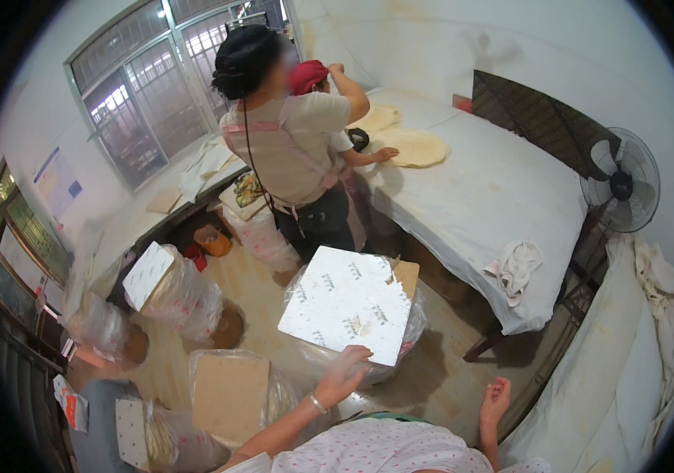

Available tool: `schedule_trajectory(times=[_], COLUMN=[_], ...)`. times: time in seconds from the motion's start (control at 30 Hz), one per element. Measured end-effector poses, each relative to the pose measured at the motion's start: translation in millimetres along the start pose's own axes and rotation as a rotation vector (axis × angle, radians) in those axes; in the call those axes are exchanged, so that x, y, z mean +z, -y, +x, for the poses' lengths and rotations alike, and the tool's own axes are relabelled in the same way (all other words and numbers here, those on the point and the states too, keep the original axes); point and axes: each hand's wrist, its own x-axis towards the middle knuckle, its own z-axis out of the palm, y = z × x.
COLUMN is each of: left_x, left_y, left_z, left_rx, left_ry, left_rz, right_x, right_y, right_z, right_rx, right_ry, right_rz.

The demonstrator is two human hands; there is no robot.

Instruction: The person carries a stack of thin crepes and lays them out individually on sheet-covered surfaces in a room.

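Note:
My left hand (345, 373), with a bangle at its wrist, is at the near edge of a white printed board (343, 301); whether it touches the board cannot be told. The board's far right corner is torn, showing brown board beneath, and it lies on a plastic-wrapped stack (414, 322). My right hand (495, 399) hangs to the right, apart from the board, with its fingers curled and nothing visible in them.
Two people stand beyond the board, at a long table (479, 195) with flat round dough-like sheets (411, 148). A crumpled cloth (517, 269) lies on its near end. A standing fan (621, 183) is at right. Several wrapped stacks (189, 301) stand on the floor at left.

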Motion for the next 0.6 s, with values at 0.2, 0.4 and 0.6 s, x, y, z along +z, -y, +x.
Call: schedule_trajectory(times=[0.2,0.4,0.6], left_x=[6,43,106], left_y=[-17,-23,-74], left_z=[-5,37,91], left_rx=[0.017,0.057,0.200], left_ry=[0.027,0.164,0.491], left_rz=[-0.029,-0.070,-0.233], right_x=[-15,-31,-49], right_y=[-7,4,26], right_z=[-18,-24,-62], right_rx=[0.016,0.104,0.203], right_ry=[-0.032,-0.174,-0.163], right_rz=[0.042,-0.009,-0.074])
